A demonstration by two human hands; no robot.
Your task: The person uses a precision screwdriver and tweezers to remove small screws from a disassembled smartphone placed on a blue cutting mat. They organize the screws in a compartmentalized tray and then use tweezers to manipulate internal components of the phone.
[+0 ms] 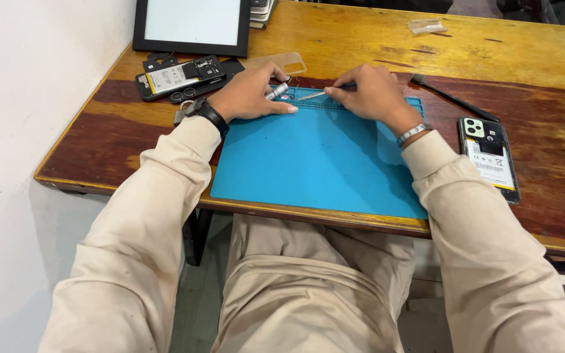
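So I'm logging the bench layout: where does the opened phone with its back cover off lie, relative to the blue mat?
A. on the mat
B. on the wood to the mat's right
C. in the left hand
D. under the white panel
B: the opened phone lies on bare wooden table, right of the blue mat.

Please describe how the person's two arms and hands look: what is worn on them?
Both arms wear long, loose beige sleeves. The left hand is bare, with a black wristwatch at the cuff. The right hand is bare too, with a silver metal bracelet on the wrist.
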